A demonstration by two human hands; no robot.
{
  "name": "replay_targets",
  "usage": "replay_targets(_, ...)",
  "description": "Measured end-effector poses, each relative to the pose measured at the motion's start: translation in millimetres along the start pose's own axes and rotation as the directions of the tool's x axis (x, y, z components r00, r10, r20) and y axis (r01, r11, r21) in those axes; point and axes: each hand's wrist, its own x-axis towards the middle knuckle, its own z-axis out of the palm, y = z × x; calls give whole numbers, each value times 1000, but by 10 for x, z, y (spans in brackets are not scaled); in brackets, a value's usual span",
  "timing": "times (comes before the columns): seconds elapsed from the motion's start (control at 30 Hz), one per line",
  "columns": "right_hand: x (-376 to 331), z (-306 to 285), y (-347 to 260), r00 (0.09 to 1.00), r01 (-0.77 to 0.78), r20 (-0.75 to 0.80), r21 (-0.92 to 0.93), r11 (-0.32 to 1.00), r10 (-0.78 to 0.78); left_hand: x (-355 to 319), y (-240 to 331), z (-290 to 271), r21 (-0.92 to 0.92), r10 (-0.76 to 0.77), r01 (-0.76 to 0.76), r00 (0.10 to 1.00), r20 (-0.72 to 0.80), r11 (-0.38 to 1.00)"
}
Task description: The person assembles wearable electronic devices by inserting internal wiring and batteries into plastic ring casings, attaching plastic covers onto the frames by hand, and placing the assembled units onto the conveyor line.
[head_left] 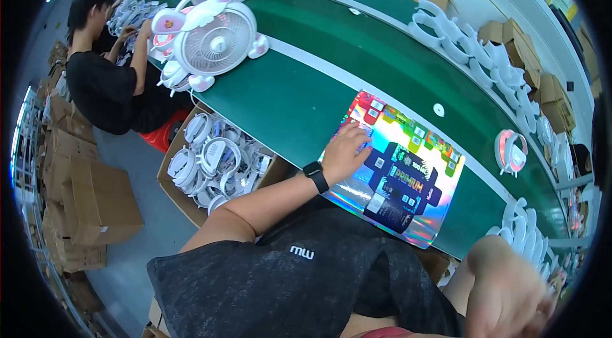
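Note:
A shiny rainbow-foil printed sheet [357,194] lies at a slant on the green work surface in front of me. Flattened carton outlines are printed on it: a dark one in the middle, red and green ones along the far edge. My left hand [347,153], with a black watch on its wrist, rests palm down on the sheet's left part, its fingers stretched out. At the lower right, close to my body, my right hand [510,293] is raised off the sheet. Its fingers bend downward and are blurred, so whether it holds anything is unclear.
A white rabbit-eared fan [217,45] stands at the far left of the green table [280,77]. Left of me a carton [169,175] holds white plastic parts. White curved parts [446,32] line the right side, near a small round device [511,152]. A co-worker [105,77] sits at left.

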Motion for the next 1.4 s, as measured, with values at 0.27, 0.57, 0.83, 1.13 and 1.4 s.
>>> replay_targets(0.27, -2968, 184, 382, 110, -946, 494, -213, 243, 862, 8, -12, -31, 3, -37, 36, 999, 15, 999)
replay_targets(0.57, -3313, 242, 119, 36, -847, 562, -422, 323, 826, -22, 19, -62, -11, -55, 55, 998, 11, 998)
replay_targets(0.83, -3313, 290, 126, 104, -837, 518, -416, 356, 849, -15, -26, -8, 13, -18, 18, 999, -26, 1000)
replay_targets(1.13, -3324, 292, 100, 191, -749, 564, -445, 490, 804, -106, -87, 43, 14, -20, 20, 999, -25, 1000)
replay_targets(1.4, -3167, 370, 51, 320, -657, 612, -407, 635, 723, -31, -120, -17, -107, -86, 76, 992, -89, 991)
